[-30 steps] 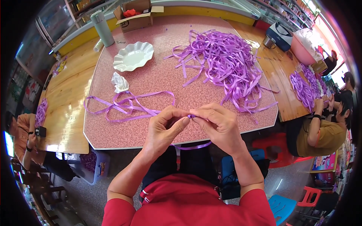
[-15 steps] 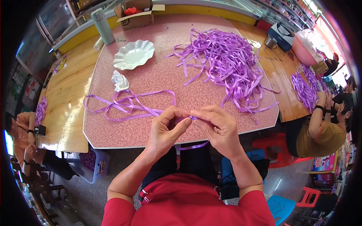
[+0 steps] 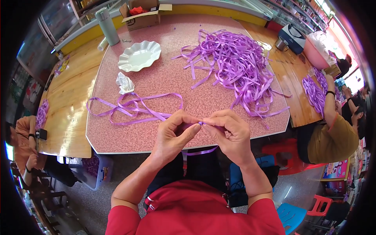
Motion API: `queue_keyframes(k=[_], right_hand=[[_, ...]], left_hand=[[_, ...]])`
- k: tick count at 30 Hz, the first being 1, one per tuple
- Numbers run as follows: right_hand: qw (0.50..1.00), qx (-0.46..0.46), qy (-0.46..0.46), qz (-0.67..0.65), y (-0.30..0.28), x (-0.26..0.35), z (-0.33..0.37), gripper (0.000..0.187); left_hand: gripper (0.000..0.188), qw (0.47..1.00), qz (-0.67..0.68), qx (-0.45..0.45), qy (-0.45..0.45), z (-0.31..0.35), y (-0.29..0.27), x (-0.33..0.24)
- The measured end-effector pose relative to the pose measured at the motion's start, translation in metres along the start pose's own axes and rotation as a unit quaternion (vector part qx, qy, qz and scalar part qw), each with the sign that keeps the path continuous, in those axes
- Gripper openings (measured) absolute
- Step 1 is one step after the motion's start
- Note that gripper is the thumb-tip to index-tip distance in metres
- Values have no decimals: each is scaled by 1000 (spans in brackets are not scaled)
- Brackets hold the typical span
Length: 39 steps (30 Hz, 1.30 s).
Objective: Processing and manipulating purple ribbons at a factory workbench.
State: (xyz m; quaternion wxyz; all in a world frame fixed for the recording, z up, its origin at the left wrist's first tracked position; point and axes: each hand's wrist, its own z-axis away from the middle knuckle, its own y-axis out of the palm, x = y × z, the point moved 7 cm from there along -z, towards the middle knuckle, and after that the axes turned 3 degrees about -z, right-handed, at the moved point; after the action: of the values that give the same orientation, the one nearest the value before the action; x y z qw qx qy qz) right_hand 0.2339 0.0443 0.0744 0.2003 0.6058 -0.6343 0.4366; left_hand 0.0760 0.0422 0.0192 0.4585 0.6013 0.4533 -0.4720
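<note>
Above the near edge of the pink speckled table, both hands meet at a small purple piece of ribbon. My left hand pinches it between thumb and forefinger. From the other side, my right hand has its fingertips closed on the same ribbon. A loop of ribbon hangs below the hands, over the lap. Left of them, a few loose lengths of purple ribbon lie on the tabletop. A big heap of purple ribbons covers the far right part of the table.
A white scalloped plate and crumpled white tissue lie at the left. Behind them stand a grey-green bottle and a cardboard box. People sit at wooden side tables left and right. A red stool stands at the right.
My hands stay nearly in place, the right fingertips slightly drawn back so more of the ribbon piece shows. The person at the right has reached an arm farther forward.
</note>
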Motion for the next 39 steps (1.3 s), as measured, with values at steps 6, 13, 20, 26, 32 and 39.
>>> queue_keyframes(k=[6,13,20,26,32,39], right_hand=[[999,11,-34,1,4,4,1,18],[998,0,17,-57,2,-6,1,17],[1000,5,-28,-3,4,0,2,17],[1000,10,-13,-14,5,-1,1,17],[996,45,24,-74,3,-11,2,17],[948,51,174,-260,9,-27,11,16]], left_hand=[[12,1000,-11,-7,0,-1,-1,3],[10,1000,-28,6,-1,-2,-3,4],[10,998,-60,9,5,-1,-3,2],[8,998,-63,9,3,0,-3,2],[6,984,-163,5,73,1,0,-18],[11,960,-215,-3,182,5,4,-31]])
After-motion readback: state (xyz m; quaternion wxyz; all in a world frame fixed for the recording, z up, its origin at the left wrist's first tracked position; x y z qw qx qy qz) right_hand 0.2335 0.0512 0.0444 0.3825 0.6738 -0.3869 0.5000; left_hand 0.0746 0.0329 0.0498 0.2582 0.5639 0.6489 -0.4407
